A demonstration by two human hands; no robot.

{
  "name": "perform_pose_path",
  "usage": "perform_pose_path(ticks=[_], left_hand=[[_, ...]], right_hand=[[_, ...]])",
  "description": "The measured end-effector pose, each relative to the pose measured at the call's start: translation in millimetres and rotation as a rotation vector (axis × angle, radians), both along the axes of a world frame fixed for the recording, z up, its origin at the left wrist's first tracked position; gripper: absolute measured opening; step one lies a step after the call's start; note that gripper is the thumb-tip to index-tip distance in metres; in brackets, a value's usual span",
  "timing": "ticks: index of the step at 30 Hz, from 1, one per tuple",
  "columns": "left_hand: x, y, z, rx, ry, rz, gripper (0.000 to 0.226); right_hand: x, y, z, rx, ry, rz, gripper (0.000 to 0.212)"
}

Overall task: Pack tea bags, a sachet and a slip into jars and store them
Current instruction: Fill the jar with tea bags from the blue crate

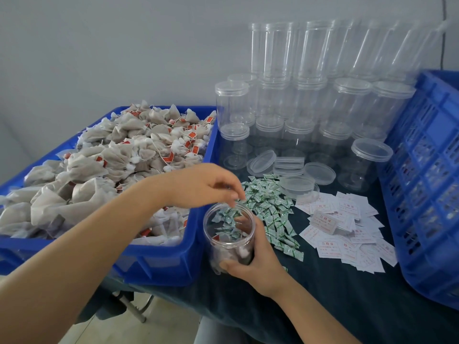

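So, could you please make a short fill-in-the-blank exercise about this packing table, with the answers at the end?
1. The right hand grips a clear, lidless ____ that already holds some tea bags.
2. The left hand hovers directly ____ the open mouth of that container.
3. The heap of tea bags lies in a bin whose colour is ____.
4. The white slips lie to the ____ of the green-printed sachets.

Answers: jar; above; blue; right
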State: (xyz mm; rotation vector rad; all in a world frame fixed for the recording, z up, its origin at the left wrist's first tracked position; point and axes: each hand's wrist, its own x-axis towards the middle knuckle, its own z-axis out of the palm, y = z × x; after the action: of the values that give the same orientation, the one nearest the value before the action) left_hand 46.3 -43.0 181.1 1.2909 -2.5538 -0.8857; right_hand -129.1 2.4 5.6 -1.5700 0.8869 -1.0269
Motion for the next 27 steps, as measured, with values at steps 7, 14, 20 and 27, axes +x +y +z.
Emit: perform_pose_path(ticks=[7, 14, 20, 27], left_hand=[[36.6, -30.1, -23.7, -0.384, 0.306, 0.598, 0.016], [47.0, -42.1, -72.0, -0.353, -0.030, 0.727, 0.033], [38.0, -45.0, -88.1, -0.394, -0.220, 0.647, 0.031], [37.5, -49.2, -87.8, -0.307, -0.258, 0.599, 0.042]], right_hand=[[-2.0, -1.3, -3.6, 0.014, 0.007, 0.019, 0.092], [-1.0, -0.1, -1.8, 0.017, 0.017, 0.012, 0.092], [1.5, 2.3, 4.4, 0.005, -0.003, 0.011, 0.094], [1.2, 3.0, 6.6, 0.008, -0.017, 0.022, 0.092]])
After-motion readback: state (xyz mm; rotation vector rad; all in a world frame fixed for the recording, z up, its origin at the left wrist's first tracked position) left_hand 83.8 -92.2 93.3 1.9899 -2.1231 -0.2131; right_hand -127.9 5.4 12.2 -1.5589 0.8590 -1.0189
